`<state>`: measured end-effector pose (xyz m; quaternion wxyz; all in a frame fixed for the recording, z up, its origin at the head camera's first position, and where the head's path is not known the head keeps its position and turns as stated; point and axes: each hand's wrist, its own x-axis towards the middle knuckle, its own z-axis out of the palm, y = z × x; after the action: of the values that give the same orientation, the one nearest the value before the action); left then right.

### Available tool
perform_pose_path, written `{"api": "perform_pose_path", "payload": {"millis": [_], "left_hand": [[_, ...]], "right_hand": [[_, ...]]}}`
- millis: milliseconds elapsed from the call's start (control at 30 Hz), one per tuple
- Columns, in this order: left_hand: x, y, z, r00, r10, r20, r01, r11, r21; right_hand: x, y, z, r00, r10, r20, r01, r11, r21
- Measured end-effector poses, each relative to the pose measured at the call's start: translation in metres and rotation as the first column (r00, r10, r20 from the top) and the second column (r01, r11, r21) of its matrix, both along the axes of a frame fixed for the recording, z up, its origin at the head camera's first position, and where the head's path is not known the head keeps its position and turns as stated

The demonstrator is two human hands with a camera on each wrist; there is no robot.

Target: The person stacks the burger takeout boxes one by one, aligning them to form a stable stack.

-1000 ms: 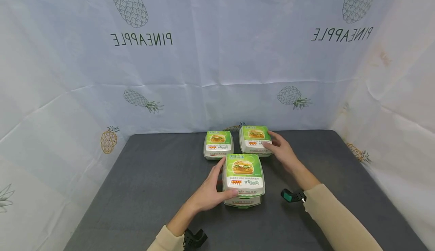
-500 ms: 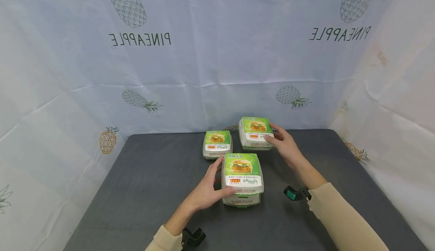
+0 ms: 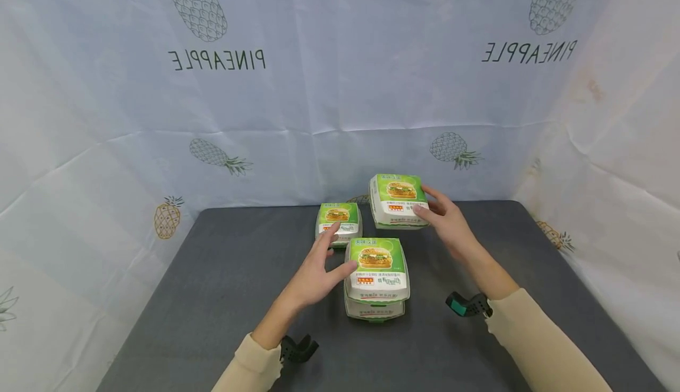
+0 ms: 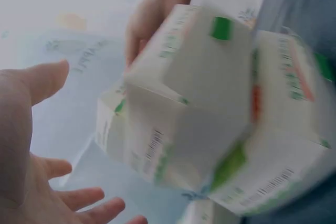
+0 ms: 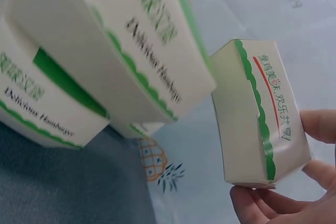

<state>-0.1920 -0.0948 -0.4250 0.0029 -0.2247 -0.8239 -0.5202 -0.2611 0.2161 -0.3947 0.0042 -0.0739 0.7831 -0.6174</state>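
My right hand [image 3: 448,224] grips a green-and-white burger box [image 3: 397,200] by its right side, thumb on the near part and fingers behind. The box is raised above the back of the table; in the right wrist view the fingers hold that burger box [image 5: 262,114] at one end. In front of it stand two burger boxes, an upper box [image 3: 376,265] on a lower box [image 3: 374,310]. My left hand [image 3: 310,277] is spread just left of this stack, holding nothing; the left wrist view shows its fingers [image 4: 79,198] apart from the cardboard.
Another burger box [image 3: 340,212] sits at the back, left of the raised one and partly covered by the left fingertips in the head view. The dark grey table [image 3: 239,262] meets a pale pineapple-print cloth [image 3: 340,85] behind and at both sides.
My right hand has lifted its burger box off the table, upward and slightly toward the back. My left hand has let go of the stack and drawn off to the left, fingers spreading.
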Motion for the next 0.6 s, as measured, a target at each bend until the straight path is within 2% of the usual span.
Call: {"api": "perform_pose_path", "payload": {"millis": [133, 300, 600], "left_hand": [[-0.009, 0.008, 0.015, 0.999, 0.013, -0.044, -0.013, 1.0, 0.008], [-0.017, 0.019, 0.03, 0.999, 0.006, -0.053, -0.005, 0.999, 0.034], [-0.03, 0.026, 0.041, 0.999, -0.03, -0.045, 0.035, 0.994, 0.102]], "right_hand": [[0.011, -0.004, 0.009, 1.0, 0.02, -0.017, -0.02, 1.0, -0.012], [0.025, -0.011, 0.018, 0.999, 0.044, -0.03, -0.044, 0.999, -0.016], [0.042, -0.022, 0.024, 0.994, 0.074, -0.074, -0.074, 0.997, 0.011]]}}
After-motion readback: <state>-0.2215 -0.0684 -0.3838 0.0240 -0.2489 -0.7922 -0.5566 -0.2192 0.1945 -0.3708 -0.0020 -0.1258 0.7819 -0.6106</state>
